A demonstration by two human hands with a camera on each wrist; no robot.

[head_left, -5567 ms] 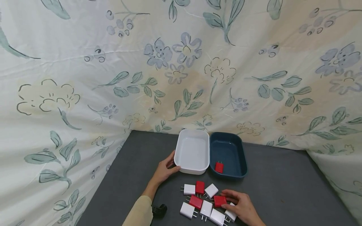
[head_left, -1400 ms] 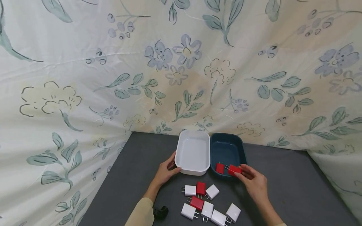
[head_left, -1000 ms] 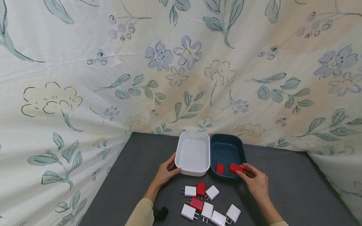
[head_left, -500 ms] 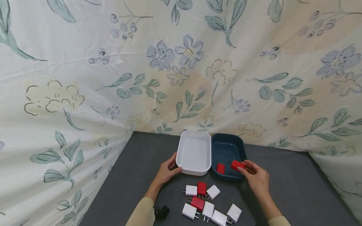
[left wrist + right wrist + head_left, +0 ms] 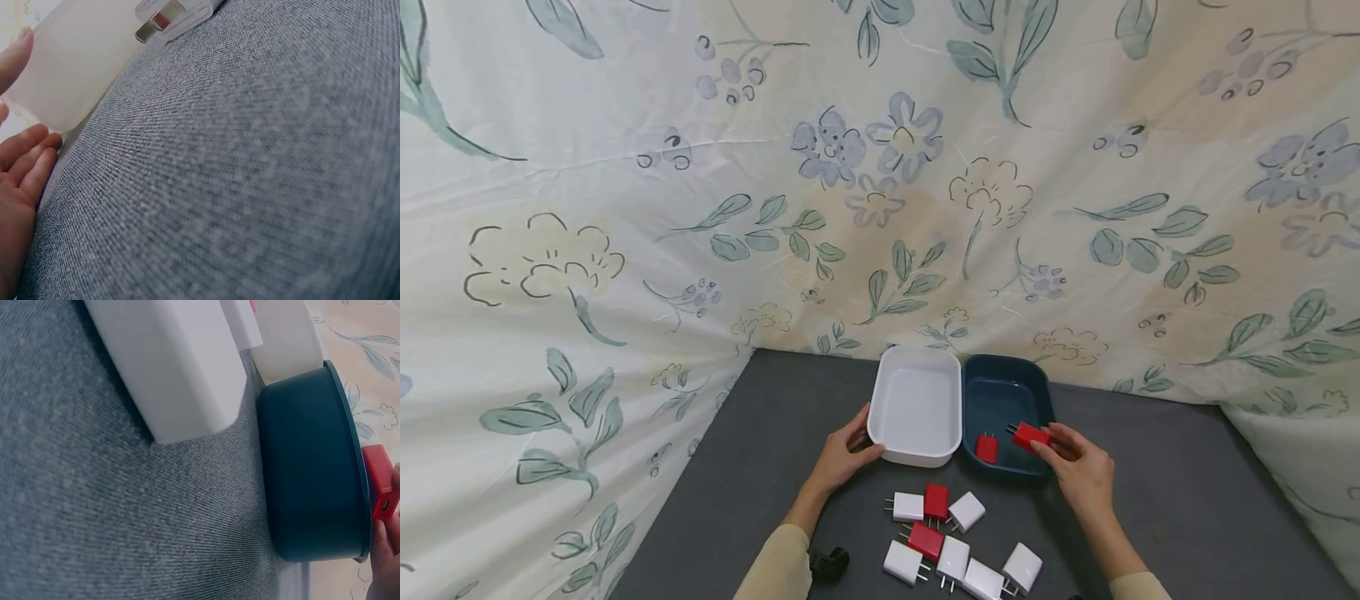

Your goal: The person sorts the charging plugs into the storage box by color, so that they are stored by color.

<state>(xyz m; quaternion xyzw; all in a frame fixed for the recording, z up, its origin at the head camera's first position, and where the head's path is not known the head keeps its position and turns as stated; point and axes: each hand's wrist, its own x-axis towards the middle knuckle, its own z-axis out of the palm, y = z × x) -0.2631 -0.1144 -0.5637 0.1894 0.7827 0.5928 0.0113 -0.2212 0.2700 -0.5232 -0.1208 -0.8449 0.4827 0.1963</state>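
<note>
My right hand (image 5: 1086, 475) pinches a red USB wall charger (image 5: 1032, 437) over the front right part of the dark blue bin (image 5: 1007, 404); its prongs point left. In the right wrist view the charger (image 5: 380, 481) shows its port above the bin's rim. Another red charger (image 5: 987, 448) lies inside that bin. My left hand (image 5: 838, 458) rests at the front left corner of the white bin (image 5: 916, 408), thumb at the front and fingers along the side. The left wrist view shows those fingers (image 5: 28, 156) extended beside the bin wall.
In front of the bins lie several white chargers (image 5: 953, 557) and two red ones, one red (image 5: 936, 502) behind the other (image 5: 926, 541). A black object (image 5: 829, 565) sits by the left forearm on the grey table (image 5: 1187, 500). Patterned cloth (image 5: 880, 250) hangs behind.
Since the oldest frame, my right hand has taken the red charger from the group and carried it up over the blue bin. Over the last second it shifts only slightly; the left hand stays put.
</note>
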